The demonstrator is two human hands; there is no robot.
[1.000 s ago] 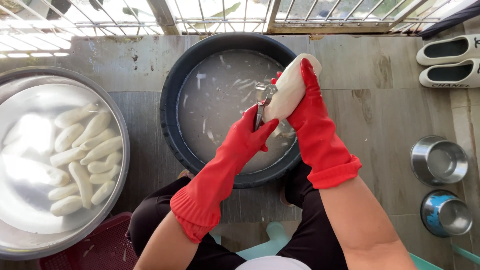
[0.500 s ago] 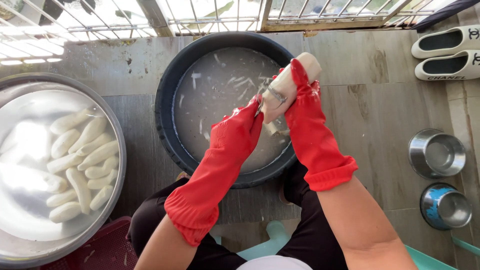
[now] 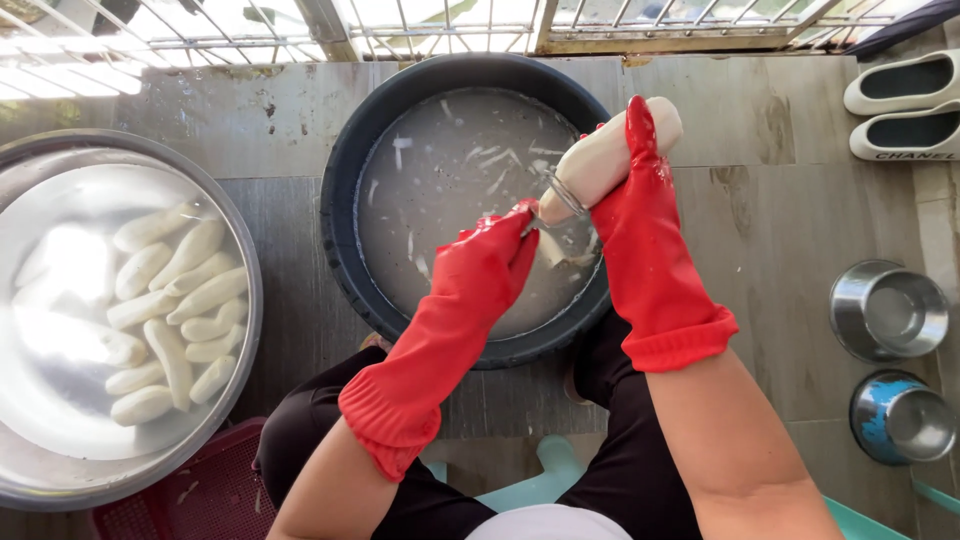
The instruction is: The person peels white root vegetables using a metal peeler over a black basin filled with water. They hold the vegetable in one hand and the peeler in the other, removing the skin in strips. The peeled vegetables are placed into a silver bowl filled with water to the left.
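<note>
Head view showed a pale, peeled white root [image 3: 612, 152] held at a slant over the far right part of a dark round basin [image 3: 345, 170]. The right hand [image 3: 640, 215], in a red rubber glove, was wrapped around the root from the right, its fingers [image 3: 640, 125] curled shut over the upper end, so that the rounded tip stuck out past the basin's rim. The left hand [image 3: 490, 262], also gloved in red, was closed on a small metal peeler [image 3: 560, 192], whose blade lay against the root's lower end. The two gloves were near each other, just apart at the peeler.

Inside the basin stood cloudy grey water [image 3: 450, 220] with thin white peel strips [image 3: 490, 158] floating on it. The basin sat on a grey tiled floor [image 3: 780, 170], between the person's knees in dark trousers [image 3: 300, 440].

To the left, touching nothing of the basin, lay a large shiny metal bowl [image 3: 60, 480] holding a heap of peeled white roots [image 3: 170, 300] in water. A red plastic crate [image 3: 200, 495] showed beneath its near edge. To the right, well apart from the basin, stood two small steel cups [image 3: 888, 310], one behind the other, the nearer one with a blue outside. A pair of white slippers [image 3: 905, 105] rested at the far right, beside a metal window grille [image 3: 440, 20] that ran along the top.
</note>
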